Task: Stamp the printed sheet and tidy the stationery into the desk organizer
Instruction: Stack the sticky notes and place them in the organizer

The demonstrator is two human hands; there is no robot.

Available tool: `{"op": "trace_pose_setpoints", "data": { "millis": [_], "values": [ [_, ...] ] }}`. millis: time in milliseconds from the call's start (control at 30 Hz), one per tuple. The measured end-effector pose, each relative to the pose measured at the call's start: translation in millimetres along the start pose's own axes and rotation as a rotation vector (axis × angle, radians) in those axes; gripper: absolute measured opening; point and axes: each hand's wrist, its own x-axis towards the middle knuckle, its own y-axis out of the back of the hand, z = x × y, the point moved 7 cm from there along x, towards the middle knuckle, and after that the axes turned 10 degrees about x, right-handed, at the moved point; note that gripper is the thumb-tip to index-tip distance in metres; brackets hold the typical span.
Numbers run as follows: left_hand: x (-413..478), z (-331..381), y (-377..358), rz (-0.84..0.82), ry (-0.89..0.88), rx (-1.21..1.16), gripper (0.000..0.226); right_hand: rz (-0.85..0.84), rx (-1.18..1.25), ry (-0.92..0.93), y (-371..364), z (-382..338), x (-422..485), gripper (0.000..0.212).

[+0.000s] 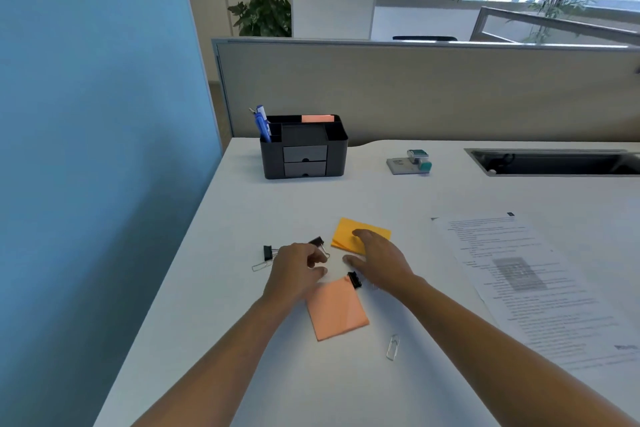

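My left hand (pixel 298 270) hovers low over the white desk (pixel 346 385), fingers loosely curled beside a black binder clip (pixel 317 241), with nothing seen between thumb and fingers. My right hand (pixel 377 260) lies flat, fingers straight, on the near edge of a yellow sticky pad (pixel 360 230). A pink sticky pad (pixel 337 310) lies just below both hands, a second binder clip (pixel 354 280) at its top corner. A third clip (pixel 267 252) and a paper clip (pixel 261 266) lie to the left. The printed sheet (pixel 540 288) is at the right. The black organizer (pixel 304 149) stands at the back.
A teal-topped stamp (pixel 419 160) sits on a grey pad right of the organizer, which holds blue pens (pixel 263 123) and pink notes (pixel 318 118). Another paper clip (pixel 393 347) lies near the front. A cable recess (pixel 554 163) cuts the desk at back right. The desk's left edge runs along a blue wall.
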Motion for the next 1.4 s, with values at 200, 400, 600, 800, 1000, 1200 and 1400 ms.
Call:
{"op": "trace_pose_setpoints", "data": {
  "millis": [200, 400, 600, 800, 1000, 1200, 1400],
  "values": [
    [-24, -5, -10, -0.145, -0.026, 0.217, 0.05, 0.052, -0.256, 0.094, 0, -9, -17, 0.038],
    [-36, -6, -16, -0.194, -0.047, 0.328, 0.065, 0.038, -0.405, 0.143, 0, -19, -24, 0.028],
    [-42, -8, -13, -0.206, -0.054, 0.32, 0.061, 0.038, -0.21, 0.092, 10, -14, -24, 0.041],
    [-49, -17, 10, -0.079, 0.039, 0.03, 0.034, 0.19, 0.149, 0.162, 24, -37, -46, 0.028],
    [-64, -25, 23, -0.092, 0.353, -0.818, 0.021, 0.201, 0.796, 0.013, 28, -50, -66, 0.028],
    [-78, -30, 15, -0.124, 0.521, -1.136, 0.047, -0.018, 0.814, 0.134, 6, -72, -85, 0.023],
    [-85, -47, 18, -0.114, 0.524, -1.249, 0.018, 0.053, 0.43, 0.407, 9, -80, -99, 0.029]
  ]
}}
